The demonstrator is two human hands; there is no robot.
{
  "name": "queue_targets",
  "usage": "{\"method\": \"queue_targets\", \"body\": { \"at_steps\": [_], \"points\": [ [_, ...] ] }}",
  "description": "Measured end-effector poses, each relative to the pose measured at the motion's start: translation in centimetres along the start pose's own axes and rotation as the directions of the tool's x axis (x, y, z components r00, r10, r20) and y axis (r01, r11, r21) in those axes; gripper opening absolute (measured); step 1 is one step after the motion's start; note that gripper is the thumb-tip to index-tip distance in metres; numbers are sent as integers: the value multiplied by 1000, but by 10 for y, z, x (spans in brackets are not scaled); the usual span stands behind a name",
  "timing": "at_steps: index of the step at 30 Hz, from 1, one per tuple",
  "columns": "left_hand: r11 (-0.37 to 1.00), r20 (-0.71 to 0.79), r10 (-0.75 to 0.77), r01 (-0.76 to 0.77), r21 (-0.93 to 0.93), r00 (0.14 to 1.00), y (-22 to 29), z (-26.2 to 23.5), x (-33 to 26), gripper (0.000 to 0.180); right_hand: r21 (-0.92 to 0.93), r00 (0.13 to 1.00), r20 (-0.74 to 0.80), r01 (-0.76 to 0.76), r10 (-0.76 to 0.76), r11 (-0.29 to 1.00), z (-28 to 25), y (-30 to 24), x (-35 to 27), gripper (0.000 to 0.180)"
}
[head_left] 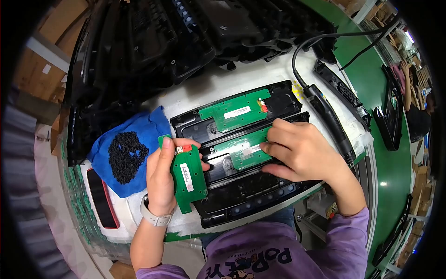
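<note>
The left hand (161, 179) pinches a green board (188, 173) by its edge, upright just left of the black housings (241, 195); thin, stiff and light, it looks fragile and best held by its edges. The right hand (297, 151) presses flat, fingers spread, on a second board (241, 153) seated in the middle housing, gripping nothing; a third board (234, 110) lies behind, a blue cloth (104, 151) heaped with screws (126, 156) left, a driver (327, 118) right.

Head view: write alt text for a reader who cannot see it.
The left hand holds a green circuit board while the right hand presses a second green board into a black plastic housing. A blue cloth with small black screws lies left.
</note>
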State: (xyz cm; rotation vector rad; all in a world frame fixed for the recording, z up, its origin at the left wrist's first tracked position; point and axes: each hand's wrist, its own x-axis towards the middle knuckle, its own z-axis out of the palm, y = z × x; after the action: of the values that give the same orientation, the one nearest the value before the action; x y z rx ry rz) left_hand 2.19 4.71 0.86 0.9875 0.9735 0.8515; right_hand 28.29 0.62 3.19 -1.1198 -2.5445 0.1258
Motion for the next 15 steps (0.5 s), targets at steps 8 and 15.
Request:
{"method": "queue_targets", "body": {
  "at_steps": [8,15],
  "points": [
    [998,-10,65,-66,-24,998,0,0,-1,53,-120,999,32,8,-4,993,3,-6,4,23],
    [998,-33,47,-46,45,998,-3,4,-2,50,-123,997,37,-59,64,991,-3,-12,-2,22]
  ]
}}
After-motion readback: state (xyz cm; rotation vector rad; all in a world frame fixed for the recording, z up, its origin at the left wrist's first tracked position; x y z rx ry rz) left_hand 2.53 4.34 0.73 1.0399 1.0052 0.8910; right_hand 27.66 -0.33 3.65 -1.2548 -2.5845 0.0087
